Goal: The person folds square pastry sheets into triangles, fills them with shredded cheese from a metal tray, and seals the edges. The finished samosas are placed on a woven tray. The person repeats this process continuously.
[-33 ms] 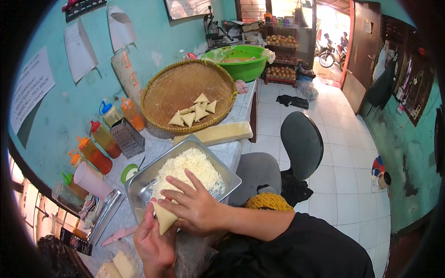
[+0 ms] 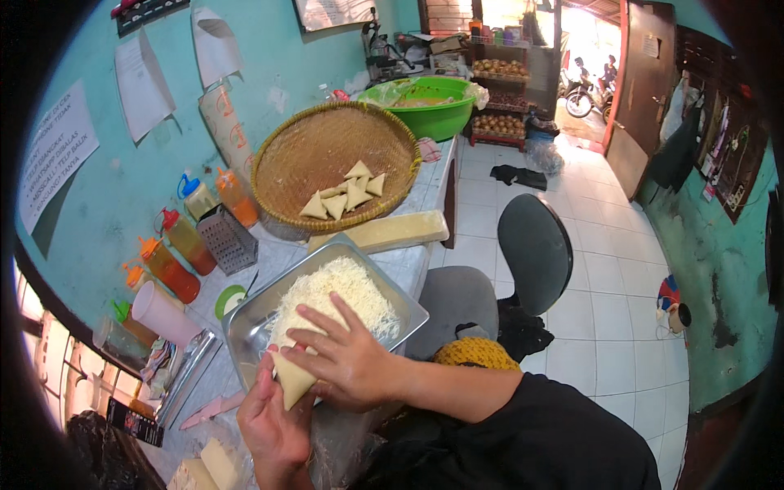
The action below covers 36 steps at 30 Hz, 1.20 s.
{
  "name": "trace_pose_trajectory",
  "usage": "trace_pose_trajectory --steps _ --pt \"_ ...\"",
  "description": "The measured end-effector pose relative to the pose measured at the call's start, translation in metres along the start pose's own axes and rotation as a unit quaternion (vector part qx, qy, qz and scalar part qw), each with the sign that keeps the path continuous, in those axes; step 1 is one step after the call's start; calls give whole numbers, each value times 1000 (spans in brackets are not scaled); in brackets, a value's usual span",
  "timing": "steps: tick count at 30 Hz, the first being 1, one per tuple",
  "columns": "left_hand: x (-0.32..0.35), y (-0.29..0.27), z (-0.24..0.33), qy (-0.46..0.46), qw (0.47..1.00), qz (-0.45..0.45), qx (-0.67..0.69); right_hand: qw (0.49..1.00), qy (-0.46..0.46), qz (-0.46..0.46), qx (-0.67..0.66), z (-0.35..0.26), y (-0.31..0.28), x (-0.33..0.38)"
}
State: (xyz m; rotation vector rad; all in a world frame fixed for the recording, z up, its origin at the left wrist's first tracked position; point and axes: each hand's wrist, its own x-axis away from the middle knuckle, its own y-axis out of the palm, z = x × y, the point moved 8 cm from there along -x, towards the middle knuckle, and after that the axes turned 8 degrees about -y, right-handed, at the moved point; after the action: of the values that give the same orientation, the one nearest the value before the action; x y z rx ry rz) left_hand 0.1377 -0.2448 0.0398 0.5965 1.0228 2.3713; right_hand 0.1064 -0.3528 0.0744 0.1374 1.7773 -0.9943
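Note:
Over the near side of a metal tray (image 2: pixel 415 314), my left hand (image 2: pixel 273 429) is closed round a pale folded triangle of dough (image 2: pixel 292 380). My right hand (image 2: pixel 359 363) lies across the dough's upper edge, its fingers spread; its thumb is hidden. Beneath the fingers, finely shredded cheese (image 2: pixel 347 286) is heaped in the tray. Behind it a stack of flat dough sheets (image 2: pixel 388 232) lies on the table. Several finished dough triangles (image 2: pixel 356 196) sit in a round woven bamboo tray (image 2: pixel 318 151).
Left of the metal tray stand a box grater (image 2: pixel 229 239), sauce bottles (image 2: pixel 170 269), a pink cup (image 2: pixel 163 313) and a small green bowl (image 2: pixel 232 300). A pink knife (image 2: pixel 211 410) and cheese blocks (image 2: pixel 214 469) lie nearby. A green basin (image 2: pixel 433 114) is farther back; a chair (image 2: pixel 535 253) stands right.

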Motion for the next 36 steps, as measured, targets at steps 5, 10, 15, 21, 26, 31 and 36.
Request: trace_pose_trajectory --steps 5,10,15,21,26,31,36 --pt "-7 6 -3 -4 998 -46 46 1000 -5 30 8 6 -11 3" --pt "-16 19 0 66 986 -73 -137 999 20 36 -31 25 -13 9" --pt "-19 4 11 142 922 -6 -361 991 75 15 -113 38 7 17" --pt "-26 -13 7 106 936 48 -332 902 220 35 -370 56 17 22" --pt "-28 -6 9 99 842 58 -527 717 378 25 -585 55 31 30" --pt "2 12 31 185 616 137 -753 727 404 -160 -531 58 55 37" --pt "64 1 75 314 728 195 -577 775 385 -123 -486 125 38 -10"
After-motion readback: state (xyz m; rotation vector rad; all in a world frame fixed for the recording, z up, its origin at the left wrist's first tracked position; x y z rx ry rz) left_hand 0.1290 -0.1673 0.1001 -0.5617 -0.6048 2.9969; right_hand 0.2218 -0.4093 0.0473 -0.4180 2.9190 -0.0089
